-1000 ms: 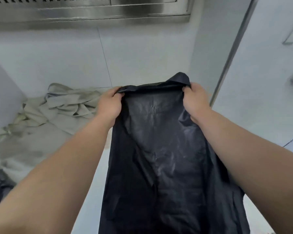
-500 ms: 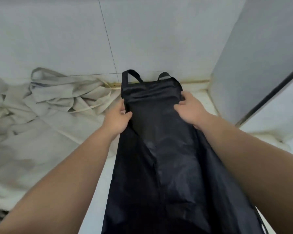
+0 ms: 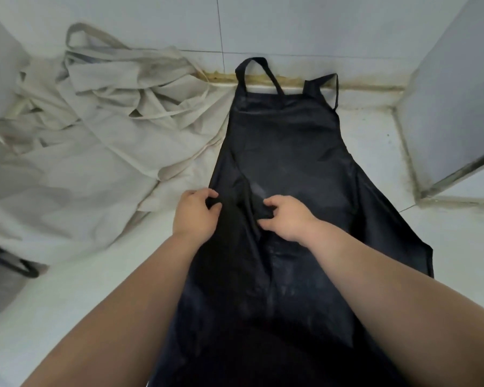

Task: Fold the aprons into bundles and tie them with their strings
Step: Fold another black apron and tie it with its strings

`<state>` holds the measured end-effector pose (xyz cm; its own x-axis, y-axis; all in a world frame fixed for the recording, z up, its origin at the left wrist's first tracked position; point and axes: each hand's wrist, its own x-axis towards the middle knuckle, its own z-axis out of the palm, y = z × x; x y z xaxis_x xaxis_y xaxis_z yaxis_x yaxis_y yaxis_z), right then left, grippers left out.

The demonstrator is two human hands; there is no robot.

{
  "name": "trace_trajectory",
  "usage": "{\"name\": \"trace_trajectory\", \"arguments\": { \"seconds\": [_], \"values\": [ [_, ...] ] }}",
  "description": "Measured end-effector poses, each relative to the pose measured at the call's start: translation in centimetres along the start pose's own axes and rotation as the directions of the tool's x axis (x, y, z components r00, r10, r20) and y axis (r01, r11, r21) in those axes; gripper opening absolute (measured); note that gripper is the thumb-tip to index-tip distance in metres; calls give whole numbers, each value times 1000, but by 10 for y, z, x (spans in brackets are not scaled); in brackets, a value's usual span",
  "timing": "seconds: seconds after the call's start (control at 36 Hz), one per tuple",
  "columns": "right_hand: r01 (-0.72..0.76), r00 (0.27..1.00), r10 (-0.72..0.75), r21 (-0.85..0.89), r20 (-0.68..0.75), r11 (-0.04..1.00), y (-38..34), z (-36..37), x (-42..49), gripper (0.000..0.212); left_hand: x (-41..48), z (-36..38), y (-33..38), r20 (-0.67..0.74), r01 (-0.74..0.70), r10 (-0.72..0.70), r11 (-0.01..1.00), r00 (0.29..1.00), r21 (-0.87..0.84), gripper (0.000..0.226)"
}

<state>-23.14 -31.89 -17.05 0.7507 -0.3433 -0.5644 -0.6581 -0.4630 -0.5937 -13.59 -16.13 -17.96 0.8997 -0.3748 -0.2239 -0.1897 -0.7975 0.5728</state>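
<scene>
A black apron (image 3: pixel 288 141) lies spread lengthwise on the white counter (image 3: pixel 81 289), bib towards the wall, its neck strap (image 3: pixel 259 72) looped against the back edge. My left hand (image 3: pixel 196 216) pinches a fold of the black fabric at the apron's left side, near the waist. My right hand (image 3: pixel 287 216) grips a bunched fold near the apron's middle, fingers curled into the cloth. The lower part of the apron runs down between my forearms and off the frame's bottom.
A heap of cream aprons (image 3: pixel 101 118) with loose strings lies on the counter to the left, touching the black apron. A tiled wall (image 3: pixel 291 20) stands behind. A grey panel (image 3: pixel 453 107) closes the right side. Something dark (image 3: pixel 25 268) sits at the left edge.
The black apron was held up by its top, then laid flat on the counter. Both hands slid from the bib down to the waist and now gather fabric there.
</scene>
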Motion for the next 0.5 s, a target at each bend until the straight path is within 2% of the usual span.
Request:
{"name": "trace_trajectory", "arguments": {
  "seconds": [0.08, 0.17, 0.25, 0.31, 0.42, 0.5],
  "values": [
    [-5, 1000, 4, -80, -7, 997, -6, 8, -2, 65, 3, 0, -6, -25, 43, -44, 998, 999, -53, 18],
    [-41, 999, 40, -81, -12, 996, -9, 13, -3, 68, 5, -1, -10, -27, 123, -134, 960, 991, -253, 7],
    [-88, 996, 88, 0, 3, 996, -15, 16, -3, 72, 5, -3, -15, -10, 157, -176, 897, 984, -412, 18],
    [-81, 997, 80, 126, 8, 989, -20, 19, -2, 69, 4, -4, -18, 23, 180, -194, 848, 981, -499, 21],
    [-21, 999, 3, 362, 51, 932, -30, 16, -4, 26, 6, -6, -25, 50, 181, -187, 799, 981, -573, 21],
    [36, 998, -15, 413, -55, 910, -33, 14, 0, 9, 9, -8, -30, 25, 181, -201, 812, 979, -554, 23]
  ]
}}
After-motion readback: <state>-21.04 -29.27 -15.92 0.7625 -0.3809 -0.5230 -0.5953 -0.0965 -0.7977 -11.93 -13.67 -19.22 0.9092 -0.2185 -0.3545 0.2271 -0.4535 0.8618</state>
